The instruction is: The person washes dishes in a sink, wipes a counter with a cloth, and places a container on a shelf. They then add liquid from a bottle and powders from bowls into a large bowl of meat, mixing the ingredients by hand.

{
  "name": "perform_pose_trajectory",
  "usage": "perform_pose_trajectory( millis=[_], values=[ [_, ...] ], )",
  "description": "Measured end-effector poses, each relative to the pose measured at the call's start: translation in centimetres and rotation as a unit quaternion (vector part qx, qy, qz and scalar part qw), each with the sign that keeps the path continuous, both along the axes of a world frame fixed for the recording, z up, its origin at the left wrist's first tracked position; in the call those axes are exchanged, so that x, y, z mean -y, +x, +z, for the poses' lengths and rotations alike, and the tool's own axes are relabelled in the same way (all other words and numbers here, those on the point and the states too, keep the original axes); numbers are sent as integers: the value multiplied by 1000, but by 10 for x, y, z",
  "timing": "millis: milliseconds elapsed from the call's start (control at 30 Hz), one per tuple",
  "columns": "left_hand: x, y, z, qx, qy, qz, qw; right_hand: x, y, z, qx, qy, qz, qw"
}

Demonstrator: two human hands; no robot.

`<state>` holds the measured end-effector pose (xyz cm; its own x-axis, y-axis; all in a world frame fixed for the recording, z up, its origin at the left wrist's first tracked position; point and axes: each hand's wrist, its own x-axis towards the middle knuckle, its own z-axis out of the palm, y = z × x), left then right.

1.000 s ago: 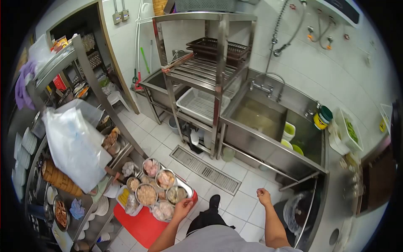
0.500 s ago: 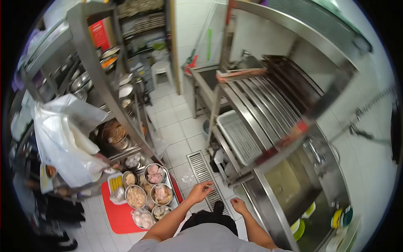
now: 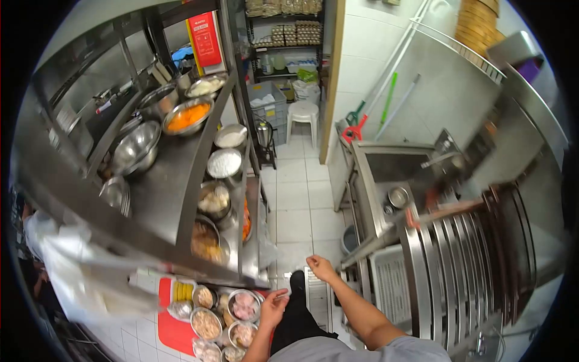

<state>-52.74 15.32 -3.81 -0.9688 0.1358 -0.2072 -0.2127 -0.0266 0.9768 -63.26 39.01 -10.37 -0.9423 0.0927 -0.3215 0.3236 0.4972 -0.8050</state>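
Note:
My left hand (image 3: 274, 306) is raised over the floor just right of several metal bowls of raw food, its fingers loosely apart and nothing in it. Ahead of my body, above the floor drain (image 3: 318, 295), my right hand (image 3: 321, 267) has its fingers curled together; whether it holds anything is too small to tell. A bowl of pinkish meat (image 3: 243, 306) is nearest my left hand. Beside it stand a bowl of pale pieces (image 3: 205, 324) and yellow corn (image 3: 183, 291), over a red board (image 3: 171, 329).
On the left, a steel shelf (image 3: 160, 205) carries bowls, one with orange shreds (image 3: 189, 117). To the right are a slatted rack (image 3: 452, 271), a sink (image 3: 398, 167) and a white basket (image 3: 391, 283). A white stool (image 3: 303, 114) stands at the back by stocked shelves.
The view has swung left and moved forward along the aisle. A foot now shows ahead on the floor. My right hand has come forward, and my left hand is lower in view.

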Motion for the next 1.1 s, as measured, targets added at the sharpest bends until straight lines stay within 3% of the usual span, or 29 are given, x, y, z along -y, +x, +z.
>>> perform_pose_trajectory(
  millis=[100, 200, 233, 400, 533, 600, 700, 800, 833, 933, 1033, 1100],
  values=[
    [-14, -80, 11, 23, -12, -21, 999, -10, -73, -66, 61, 70, 119, 988],
    [-27, -168, 37, 2, -22, -15, 1000, -47, -146, -112, 147, 182, 272, 933],
    [-30, -194, 48, -6, -36, -20, 999, -60, -168, -136, 190, 220, 273, 917],
    [-43, -311, 58, -19, -91, -18, 996, -116, -265, -114, 175, 181, 190, 949],
    [-61, -413, 40, -11, -96, -19, 995, -170, -352, -136, 130, 119, 30, 984],
    [-75, -474, 28, 10, -105, -24, 994, -198, -413, -168, 107, 139, -67, 982],
    [-101, -565, -2, 24, -116, -8, 993, -218, -523, -160, 122, 295, 85, 944],
    [-125, -663, -8, 67, -201, -2, 977, -234, -652, -164, 160, 232, 371, 885],
    [-131, -695, 10, 19, -259, -13, 966, -235, -697, -171, 172, 247, 425, 854],
    [-143, -777, 80, 29, -226, 30, 973, -237, -829, -156, 145, 280, 399, 861],
    [-143, -818, 93, 10, -193, 147, 970, -224, -946, -118, 99, 263, 321, 904],
    [-135, -845, 107, 7, -198, 190, 962, -206, -1012, -109, 69, 273, 322, 904]
  ],
)
